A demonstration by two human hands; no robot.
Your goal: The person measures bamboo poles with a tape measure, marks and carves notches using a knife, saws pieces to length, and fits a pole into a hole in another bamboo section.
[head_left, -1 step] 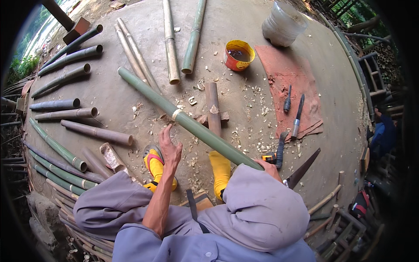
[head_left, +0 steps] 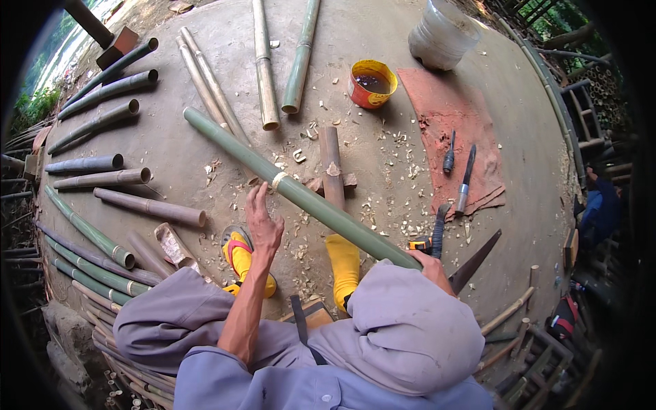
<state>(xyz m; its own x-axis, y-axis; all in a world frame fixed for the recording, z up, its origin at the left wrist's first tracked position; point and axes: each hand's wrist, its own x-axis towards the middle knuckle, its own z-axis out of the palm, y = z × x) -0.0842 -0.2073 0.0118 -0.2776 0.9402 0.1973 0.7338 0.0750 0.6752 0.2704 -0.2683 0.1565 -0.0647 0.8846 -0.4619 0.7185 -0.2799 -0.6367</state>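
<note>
A long green bamboo pole [head_left: 321, 205] with a pale ring at one joint slants from the upper left down to my right knee. It passes over a short brown bamboo piece [head_left: 332, 164] lying on the ground. My right hand [head_left: 434, 269] is closed round the pole's near end beside that knee, its fingers partly hidden. My left hand [head_left: 265, 222] is raised just below the pale ring, fingers stretched out and holding nothing. Whether its fingertips touch the pole I cannot tell. Close to my right hand lie a saw [head_left: 477, 261] and a dark-handled tool with yellow [head_left: 437, 236].
Several cut bamboo lengths [head_left: 102, 113] lie along the left, with more poles ahead. A yellow-red tub of dark liquid [head_left: 372, 84] and a cut plastic container [head_left: 444, 34] stand ahead right. A red cloth [head_left: 451, 116] bears a knife [head_left: 467, 179] and a pointed tool [head_left: 449, 152]. Shavings litter the ground.
My left hand has risen slightly toward the pole's pale ring. My right hand has shifted a little to the right at the near end and shows more fully.
</note>
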